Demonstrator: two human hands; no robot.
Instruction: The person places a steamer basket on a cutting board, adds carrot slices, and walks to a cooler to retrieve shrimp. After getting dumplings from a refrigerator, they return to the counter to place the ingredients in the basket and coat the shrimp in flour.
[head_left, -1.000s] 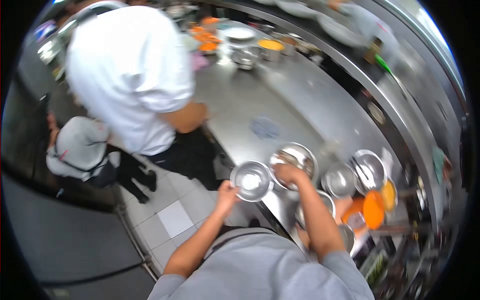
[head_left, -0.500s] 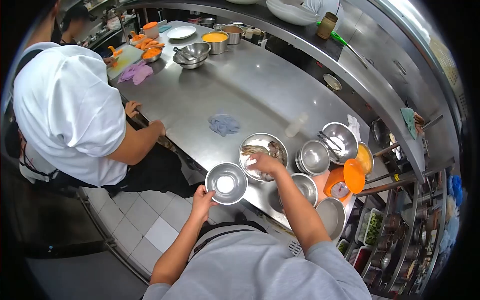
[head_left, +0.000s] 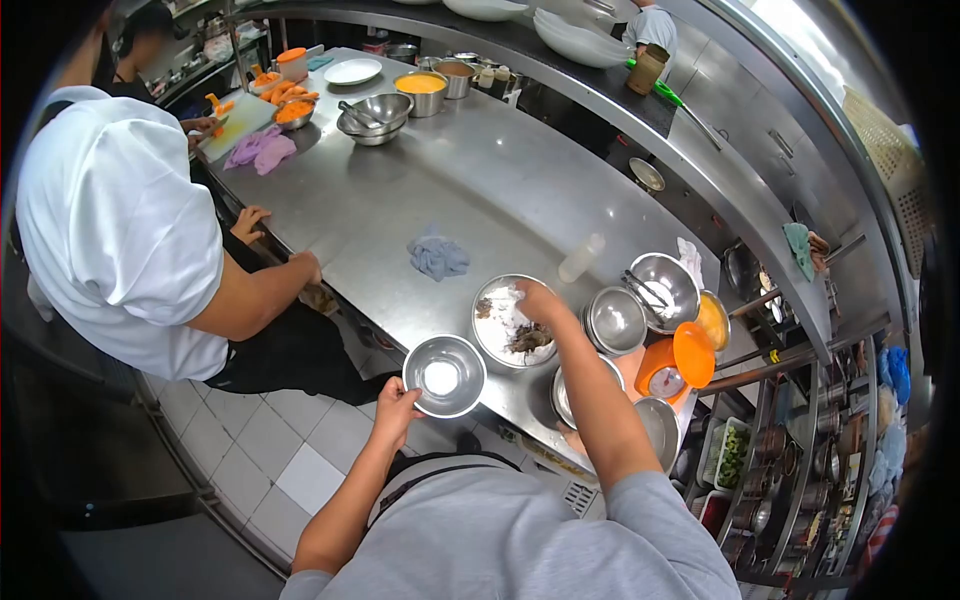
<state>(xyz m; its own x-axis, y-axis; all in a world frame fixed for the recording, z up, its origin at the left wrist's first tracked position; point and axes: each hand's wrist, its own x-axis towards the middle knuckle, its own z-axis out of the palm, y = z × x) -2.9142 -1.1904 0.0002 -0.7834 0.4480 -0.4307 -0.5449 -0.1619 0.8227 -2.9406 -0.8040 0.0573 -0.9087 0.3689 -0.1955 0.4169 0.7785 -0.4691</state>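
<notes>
My left hand (head_left: pixel 398 408) grips the rim of a metal mixing bowl (head_left: pixel 445 376), held level past the table's front edge. Only a bright reflection shows inside that bowl. My right hand (head_left: pixel 540 304) is inside a wider metal bowl (head_left: pixel 476 328) on the table, at its far right side. White powder (head_left: pixel 497 325) covers much of this bowl's inside. A dark, ragged food piece (head_left: pixel 530 341) lies near its front, and smaller brownish bits sit at the left. The right fingertips point down at the powder and are partly hidden, so I cannot tell what they hold.
On my right stand stacked bowls (head_left: pixel 615 320), an orange scale (head_left: pixel 692 356) and a bowl with tongs (head_left: pixel 666 292). A blue-grey cloth (head_left: pixel 437 257) and a clear bottle (head_left: pixel 582 258) lie farther back. A person in white (head_left: pixel 120 230) stands at the left table edge.
My right hand has moved from the middle of the wide bowl toward its far right side. More white powder and the dark piece now show. My left hand still holds its bowl.
</notes>
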